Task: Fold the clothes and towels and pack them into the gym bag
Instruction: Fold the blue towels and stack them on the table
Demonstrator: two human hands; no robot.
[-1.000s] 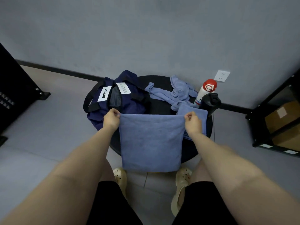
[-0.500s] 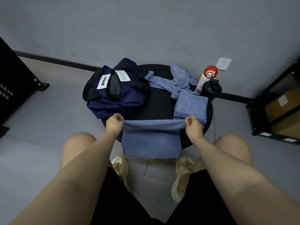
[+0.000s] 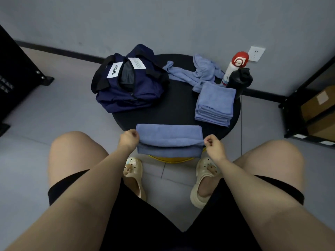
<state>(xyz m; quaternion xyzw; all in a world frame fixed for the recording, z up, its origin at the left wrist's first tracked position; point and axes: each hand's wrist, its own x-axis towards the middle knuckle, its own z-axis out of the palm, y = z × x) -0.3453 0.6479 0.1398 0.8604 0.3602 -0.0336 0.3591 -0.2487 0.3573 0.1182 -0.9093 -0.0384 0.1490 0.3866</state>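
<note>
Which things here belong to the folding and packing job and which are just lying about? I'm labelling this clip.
Job: gym bag; towel being folded, held by left hand and right hand; folded stack; unfolded cloths.

Lying about: red-capped bottle; black bottle; cardboard boxes.

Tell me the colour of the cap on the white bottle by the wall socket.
Red, on the white bottle; the head view, the only one, shows it.

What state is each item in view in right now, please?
Gym bag: unzipped, on table.
Towel at table edge: folded over, both ends pinched.
Towel stack: folded.
Loose cloth: crumpled, unfolded.
Black bottle: upright, capped.
White bottle: upright, capped.
Left hand: pinching towel.
Right hand: pinching towel.
</note>
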